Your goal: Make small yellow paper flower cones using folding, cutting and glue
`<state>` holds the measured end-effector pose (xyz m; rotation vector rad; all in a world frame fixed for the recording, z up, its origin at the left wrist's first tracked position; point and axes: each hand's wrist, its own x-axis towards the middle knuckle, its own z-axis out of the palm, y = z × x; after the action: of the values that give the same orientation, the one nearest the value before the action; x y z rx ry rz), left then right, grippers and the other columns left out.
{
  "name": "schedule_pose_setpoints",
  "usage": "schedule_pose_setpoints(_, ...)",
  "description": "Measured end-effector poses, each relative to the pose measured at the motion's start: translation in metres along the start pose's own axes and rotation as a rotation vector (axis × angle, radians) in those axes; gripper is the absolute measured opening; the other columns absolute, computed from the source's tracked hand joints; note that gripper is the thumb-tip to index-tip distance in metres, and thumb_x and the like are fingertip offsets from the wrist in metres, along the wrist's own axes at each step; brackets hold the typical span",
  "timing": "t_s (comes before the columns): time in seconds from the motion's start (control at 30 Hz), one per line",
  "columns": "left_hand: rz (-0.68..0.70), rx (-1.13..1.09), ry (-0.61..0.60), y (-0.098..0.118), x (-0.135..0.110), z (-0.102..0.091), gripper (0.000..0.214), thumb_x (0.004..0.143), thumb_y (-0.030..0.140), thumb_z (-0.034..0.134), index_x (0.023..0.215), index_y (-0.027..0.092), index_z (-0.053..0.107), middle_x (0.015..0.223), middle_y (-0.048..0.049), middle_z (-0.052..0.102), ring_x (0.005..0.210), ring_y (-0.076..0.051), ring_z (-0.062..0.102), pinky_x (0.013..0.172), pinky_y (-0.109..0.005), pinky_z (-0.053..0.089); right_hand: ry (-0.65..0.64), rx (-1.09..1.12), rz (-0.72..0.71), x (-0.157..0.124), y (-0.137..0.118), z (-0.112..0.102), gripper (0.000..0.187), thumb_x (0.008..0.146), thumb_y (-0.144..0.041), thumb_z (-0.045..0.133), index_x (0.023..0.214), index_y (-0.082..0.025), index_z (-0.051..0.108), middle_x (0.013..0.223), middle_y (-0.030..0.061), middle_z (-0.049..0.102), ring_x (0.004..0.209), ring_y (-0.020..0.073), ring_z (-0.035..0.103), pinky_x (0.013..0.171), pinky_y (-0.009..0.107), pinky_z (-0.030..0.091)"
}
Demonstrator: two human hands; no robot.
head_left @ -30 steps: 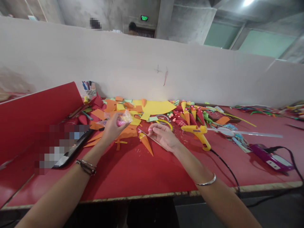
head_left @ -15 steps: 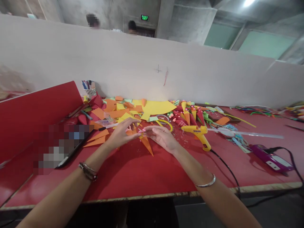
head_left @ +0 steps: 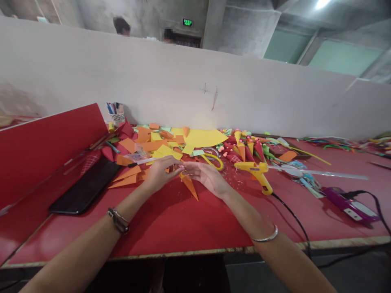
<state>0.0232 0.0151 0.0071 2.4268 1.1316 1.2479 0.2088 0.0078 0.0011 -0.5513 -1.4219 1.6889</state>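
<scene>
Over the middle of the red table, my left hand (head_left: 160, 174) and my right hand (head_left: 210, 178) meet at the fingertips. An orange paper cone (head_left: 191, 188) with some yellow at its wide top hangs point down from my right hand's fingers, which partly cover it. My left thumb and forefinger are pinched together at the cone's top. A tiny pink piece (head_left: 181, 166) shows at those fingertips, too small to name. Close behind lie yellow-handled scissors (head_left: 216, 162) and pieces of yellow paper (head_left: 166, 152).
A yellow glue gun (head_left: 258, 175) lies to the right, its cord running to a purple power strip (head_left: 351, 207). Finished red and orange cones (head_left: 241, 151) are heaped behind. On the left are a black phone (head_left: 87, 187) and a pen cup (head_left: 116, 116). A white partition (head_left: 152, 81) stands behind.
My left hand's fingers have closed from a looser, spread pose into a pinch and moved slightly right, toward the cone's top. My right hand and the cone stay nearly in place.
</scene>
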Motion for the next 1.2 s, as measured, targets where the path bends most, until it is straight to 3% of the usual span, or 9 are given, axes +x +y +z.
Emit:
schedule_pose_setpoints(0.1,-0.013,-0.010,0.037,0.000,0.000,0.000,0.024,0.080,0.033,0.048,0.068,0.017,0.060,0.066,-0.0021,0.059,0.060,-0.012,0.052,0.058,-0.024,0.041,-0.041,0.004,0.065,-0.001,-0.004,0.002,0.050,0.079,-0.055,0.040,0.116,-0.024,0.051,0.106,0.0072,0.061,0.096,0.0175,0.057,0.088,0.035,0.039)
schedule_pose_setpoints(0.2,-0.056,-0.044,0.059,0.000,0.000,0.001,0.025,0.080,0.035,0.049,0.068,0.017,0.061,0.070,-0.0038,0.062,0.063,-0.013,0.054,0.060,-0.025,0.042,-0.115,0.008,0.148,-0.003,-0.010,0.005,0.069,0.077,-0.067,0.021,0.128,-0.025,0.036,0.101,0.0086,0.064,0.093,0.0183,0.059,0.086,0.035,0.040)
schedule_pose_setpoints(0.37,-0.126,-0.114,0.027,0.002,0.000,0.003,0.026,0.080,0.036,0.048,0.070,0.017,0.062,0.070,-0.0034,0.063,0.065,-0.013,0.055,0.063,-0.025,0.042,-0.199,0.011,0.212,-0.006,-0.014,0.007,0.081,0.072,-0.073,0.004,0.135,-0.026,0.021,0.091,0.0080,0.067,0.068,0.0165,0.064,0.075,0.034,0.043)
schedule_pose_setpoints(0.5,-0.194,-0.188,0.017,0.005,0.001,0.003,0.024,0.080,0.033,0.047,0.067,0.017,0.059,0.063,0.0001,0.058,0.059,-0.011,0.051,0.057,-0.023,0.040,-0.301,0.037,0.222,-0.007,-0.013,0.008,0.081,0.071,-0.073,0.003,0.135,-0.026,0.020,0.084,0.0066,0.068,0.058,0.0150,0.063,0.065,0.030,0.044)
schedule_pose_setpoints(0.77,-0.277,-0.350,-0.113,0.015,-0.001,0.004,0.028,0.081,0.031,0.040,0.064,0.017,0.057,0.049,0.0043,0.045,0.048,-0.009,0.042,0.048,-0.021,0.036,-0.325,0.062,0.210,-0.006,-0.012,0.012,0.081,0.071,-0.073,0.007,0.134,-0.024,0.022,0.080,0.0063,0.068,0.065,0.0165,0.064,0.073,0.032,0.043)
schedule_pose_setpoints(1.0,-0.308,-0.372,-0.059,0.014,-0.001,0.006,0.024,0.074,0.037,0.052,0.065,0.015,0.058,0.056,0.0023,0.053,0.052,-0.009,0.044,0.049,-0.020,0.035,-0.337,0.052,0.228,-0.006,-0.011,0.012,0.080,0.073,-0.071,0.000,0.135,-0.025,0.019,0.080,0.0062,0.067,0.066,0.0169,0.063,0.074,0.034,0.042)
schedule_pose_setpoints(1.2,-0.308,-0.387,-0.061,0.007,0.000,0.009,0.028,0.078,0.038,0.047,0.073,0.014,0.060,0.057,0.0019,0.053,0.050,-0.007,0.042,0.049,-0.019,0.035,-0.301,0.106,0.167,-0.006,-0.012,0.008,0.074,0.078,-0.057,-0.016,0.134,-0.026,0.020,0.078,0.0053,0.066,0.064,0.0162,0.062,0.071,0.034,0.042)
